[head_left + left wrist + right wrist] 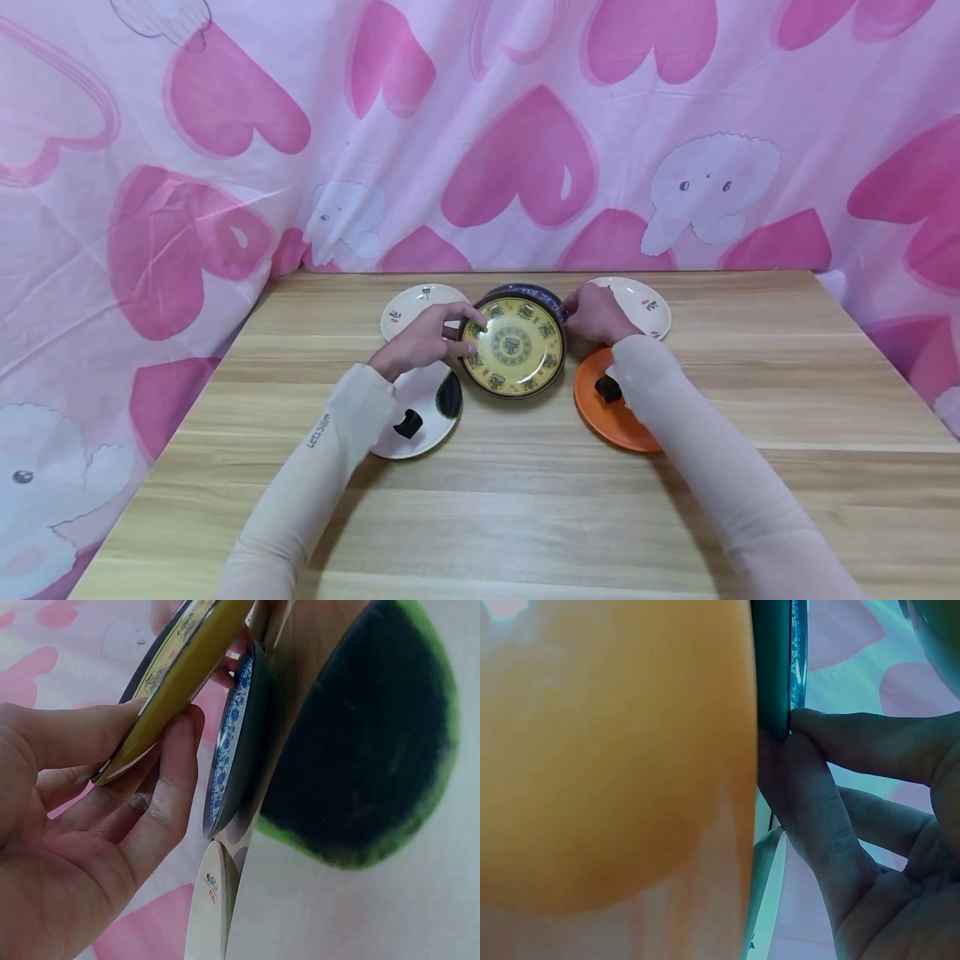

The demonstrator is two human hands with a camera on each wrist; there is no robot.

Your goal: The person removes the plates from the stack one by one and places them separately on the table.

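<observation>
My left hand [416,340] grips the left rim of a yellow patterned plate [512,346] with a dark edge. In the left wrist view the yellow plate [169,697] is lifted and tilted, thumb on one face and fingers on the other. Behind and partly under it is a blue-patterned plate [528,291], mostly hidden in the head view. The right hand [598,315] pinches that plate's right rim between thumb and finger, as the blue rim [799,660] shows in the right wrist view.
White plates with small prints stand at back left [401,312] and back right [648,308]. Front left, a white plate [427,440] with a dark green patch bears a black piece [408,423]. An orange plate [611,427] at front right bears another black piece [608,388]. A heart-print curtain [517,158] hangs behind.
</observation>
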